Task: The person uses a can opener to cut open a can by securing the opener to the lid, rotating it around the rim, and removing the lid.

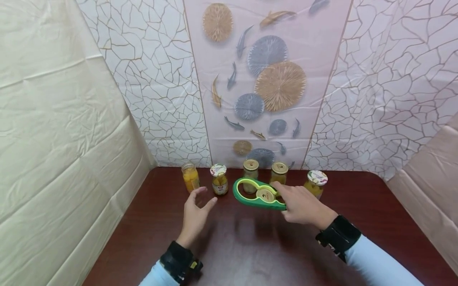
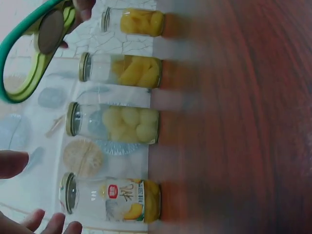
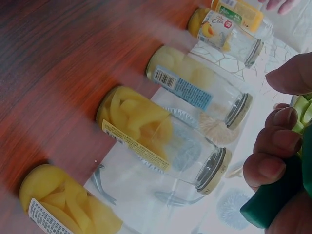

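My right hand (image 1: 304,203) grips a green jar opener (image 1: 258,204) with a yellow-green inner edge, holding it up in front of the middle jars. A gold disc with a dark mark (image 1: 266,195) fills one of the opener's round holes. My left hand (image 1: 196,214) holds nothing; its thumb and fingers are spread and loosely bent. It is nearest to a peach jar (image 1: 220,185) with a patterned white lid and to a lidless jar of orange fruit (image 1: 191,178). In the left wrist view, fingertips (image 2: 54,222) show beside the peach jar's lid.
Along the back of the dark red table (image 1: 232,254) stand a gold-lidded jar of pale round fruit (image 2: 129,123), a gold-lidded jar of yellow fruit slices (image 3: 141,129) and, at the right, a jar with a flowered lid (image 1: 316,182). A patterned cloth (image 1: 171,79) hangs behind them.
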A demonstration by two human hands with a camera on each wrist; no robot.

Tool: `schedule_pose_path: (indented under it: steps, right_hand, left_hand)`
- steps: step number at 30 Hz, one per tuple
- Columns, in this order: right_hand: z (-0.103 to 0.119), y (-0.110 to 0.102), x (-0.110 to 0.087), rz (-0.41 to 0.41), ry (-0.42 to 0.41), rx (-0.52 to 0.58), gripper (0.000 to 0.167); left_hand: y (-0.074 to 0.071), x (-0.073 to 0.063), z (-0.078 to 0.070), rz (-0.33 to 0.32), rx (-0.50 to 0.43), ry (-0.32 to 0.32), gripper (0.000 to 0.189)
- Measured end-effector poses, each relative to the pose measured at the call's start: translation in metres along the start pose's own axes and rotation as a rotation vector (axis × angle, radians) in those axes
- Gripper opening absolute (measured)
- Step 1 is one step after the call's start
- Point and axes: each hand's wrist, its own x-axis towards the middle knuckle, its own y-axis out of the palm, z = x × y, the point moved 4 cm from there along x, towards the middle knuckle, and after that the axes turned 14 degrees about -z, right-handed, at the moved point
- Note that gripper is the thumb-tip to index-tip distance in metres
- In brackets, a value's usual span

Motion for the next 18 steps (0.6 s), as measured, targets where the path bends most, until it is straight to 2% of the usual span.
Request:
schedule_pose_path:
  steps: [4,6,10,12,18]
  right_hand:
    - [0.003,0.0,0.001,-0.007,-0.016,0.007,0.071]
    - [0.005,0.0,0.001,-0.008,-0.023,0.012,0.072]
    - [0.008,0.002,0.001,-0.013,-0.037,0.01,0.075]
    - [0.01,0.002,0.001,-0.025,-0.051,0.008,0.075]
    - [0.02,0.005,0.0,-0.029,-0.09,0.042,0.077]
  left_hand:
    - [0.008,-0.006,-0.002,0.038,-0.06,0.001,0.045]
    - [0.014,-0.009,-0.003,0.085,-0.106,-0.009,0.042]
    - [0.029,-0.015,-0.01,0.255,-0.192,-0.054,0.035]
    - [0.04,-0.019,-0.013,0.362,-0.24,-0.101,0.034]
    - [0.071,-0.036,-0.02,0.63,-0.49,-0.313,0.03]
